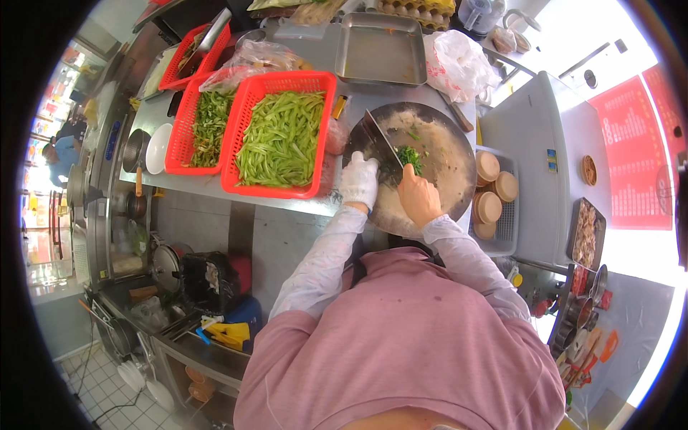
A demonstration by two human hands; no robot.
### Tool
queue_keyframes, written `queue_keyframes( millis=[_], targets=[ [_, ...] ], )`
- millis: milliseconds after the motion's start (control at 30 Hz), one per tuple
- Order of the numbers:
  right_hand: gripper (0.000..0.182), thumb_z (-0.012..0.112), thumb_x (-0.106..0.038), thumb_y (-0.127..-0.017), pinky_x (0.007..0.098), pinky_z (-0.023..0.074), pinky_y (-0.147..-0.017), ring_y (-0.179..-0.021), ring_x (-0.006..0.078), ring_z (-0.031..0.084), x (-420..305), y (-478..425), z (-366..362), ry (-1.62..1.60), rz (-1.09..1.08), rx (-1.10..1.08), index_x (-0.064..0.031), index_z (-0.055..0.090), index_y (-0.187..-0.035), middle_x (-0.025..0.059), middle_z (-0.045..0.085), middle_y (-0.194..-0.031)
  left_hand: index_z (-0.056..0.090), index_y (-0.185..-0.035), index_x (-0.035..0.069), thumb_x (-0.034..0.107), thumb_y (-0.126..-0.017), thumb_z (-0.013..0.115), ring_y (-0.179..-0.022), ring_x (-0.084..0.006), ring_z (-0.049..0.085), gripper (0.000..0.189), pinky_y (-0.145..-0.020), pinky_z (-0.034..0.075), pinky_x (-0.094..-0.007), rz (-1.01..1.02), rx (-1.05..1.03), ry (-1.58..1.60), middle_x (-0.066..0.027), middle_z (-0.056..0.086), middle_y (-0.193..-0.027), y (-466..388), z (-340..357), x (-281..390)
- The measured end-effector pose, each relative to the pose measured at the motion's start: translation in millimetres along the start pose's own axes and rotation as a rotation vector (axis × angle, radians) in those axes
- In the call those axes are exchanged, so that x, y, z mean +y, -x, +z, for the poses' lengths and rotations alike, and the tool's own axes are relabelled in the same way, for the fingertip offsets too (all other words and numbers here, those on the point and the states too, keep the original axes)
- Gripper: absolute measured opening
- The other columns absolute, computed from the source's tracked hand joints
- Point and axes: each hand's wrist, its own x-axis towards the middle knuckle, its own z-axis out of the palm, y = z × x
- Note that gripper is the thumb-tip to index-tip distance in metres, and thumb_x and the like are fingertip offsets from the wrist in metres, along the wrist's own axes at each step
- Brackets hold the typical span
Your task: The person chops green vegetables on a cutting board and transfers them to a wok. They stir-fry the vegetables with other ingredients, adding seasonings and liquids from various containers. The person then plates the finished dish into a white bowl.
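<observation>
My right hand (419,196) is bare and closed around the handle of a cleaver (382,137). The blade stands on edge, slanting up and left across a round wooden chopping board (443,156). Just right of the blade sits a small heap of chopped green herbs (409,157), with a few bits scattered beyond it. My left hand (359,180), in a white glove, rests at the board's left side, left of the blade. Its fingers point away from me, and whatever lies under them is hidden.
Left of the board, a red plastic basket (322,161) holds sliced green vegetable strips (279,140). Behind stands a metal tray (381,54) beside a white plastic bag (459,64). A knife (457,112) lies right of the board, near a grey crate (508,215) of round containers (488,207).
</observation>
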Motion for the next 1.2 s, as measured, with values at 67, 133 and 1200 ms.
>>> queue_keyframes(
  millis=[67,133,1200],
  targets=[
    [0.017,0.048,-0.016,-0.087,0.0547,0.0455,-0.059,-0.067,0.0456,0.059,-0.9,1.4,-0.5,0.002,0.035,-0.035,-0.0035,0.039,-0.093,0.0239,0.061,-0.069,0.066,-0.091,0.014,0.016,-0.08,0.055,-0.084,-0.0308,0.061,0.016,-0.073,0.049,-0.0434,0.017,0.032,-0.052,-0.0115,0.059,-0.085,6.7,-2.8,1.3],
    [0.017,0.049,-0.016,-0.086,0.0545,0.0457,-0.058,-0.067,0.0455,0.059,-1.7,2.7,-0.5,0.005,0.022,-0.028,-0.0036,0.039,-0.093,0.0236,0.061,-0.069,0.067,-0.093,0.015,0.017,-0.08,0.057,-0.085,-0.0321,0.06,0.016,-0.073,0.049,-0.0438,0.047,0.061,-0.044,-0.0123,0.058,-0.086,9.1,-4.4,1.2],
    [0.018,0.046,-0.012,-0.083,0.0509,0.0498,-0.059,-0.066,0.0438,0.062,-10.4,25.6,11.1,-0.078,-0.038,-0.14,-0.0043,0.039,-0.096,0.022,0.062,-0.068,0.038,-0.126,-0.005,-0.006,-0.073,0.055,-0.091,-0.0276,0.059,0.055,-0.082,0.047,-0.0351,-0.264,0.329,0.776,-0.0206,0.05,-0.112,50.0,11.8,-11.5]
  ],
)
